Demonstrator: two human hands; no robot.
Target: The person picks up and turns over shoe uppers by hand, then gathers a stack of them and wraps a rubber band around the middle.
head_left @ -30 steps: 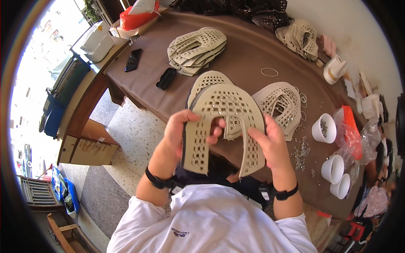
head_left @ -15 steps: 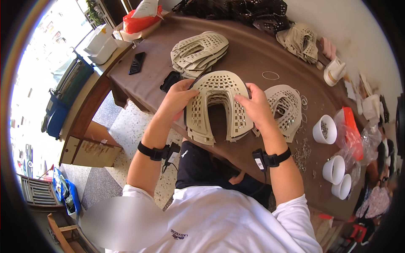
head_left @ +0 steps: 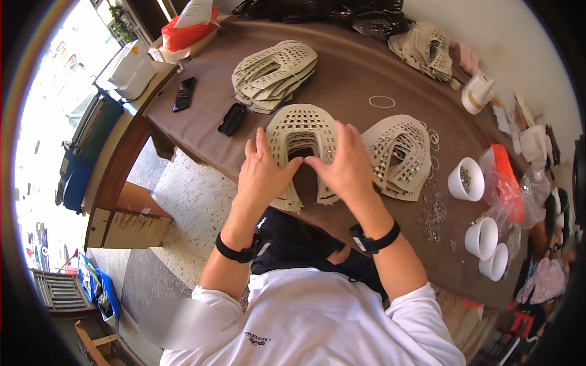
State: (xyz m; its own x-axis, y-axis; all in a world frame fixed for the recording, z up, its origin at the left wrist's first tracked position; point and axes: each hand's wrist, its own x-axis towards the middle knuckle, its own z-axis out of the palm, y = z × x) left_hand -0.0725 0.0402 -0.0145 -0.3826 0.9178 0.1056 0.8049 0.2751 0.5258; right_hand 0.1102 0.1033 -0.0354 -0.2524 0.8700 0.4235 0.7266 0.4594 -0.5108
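A stack of cream, U-shaped perforated shoe uppers (head_left: 303, 116) with shiny studs lies near the table's front edge, its curve pointing away from me. My left hand (head_left: 261, 174) is over the stack's left leg, fingers stretched out and apart from the thumb. My right hand (head_left: 349, 163) is in the same pose over the right leg. The two thumbs nearly meet above the gap of the U. Whether the palms touch the uppers is hidden. Just right of my right hand is a second stack of studded uppers (head_left: 383, 131).
Farther back lies a larger pile of uppers (head_left: 268, 67), with a black case (head_left: 232, 119) and a phone (head_left: 184, 94) to its left. White cups (head_left: 466, 179), loose studs (head_left: 433, 218) and rubber bands (head_left: 382, 101) are on the right. Dark pieces (head_left: 317, 11) line the back.
The stack has come down onto the table from both hands' grip. My fingers have spread, and the thumbs have moved inward toward each other. The view has shifted slightly.
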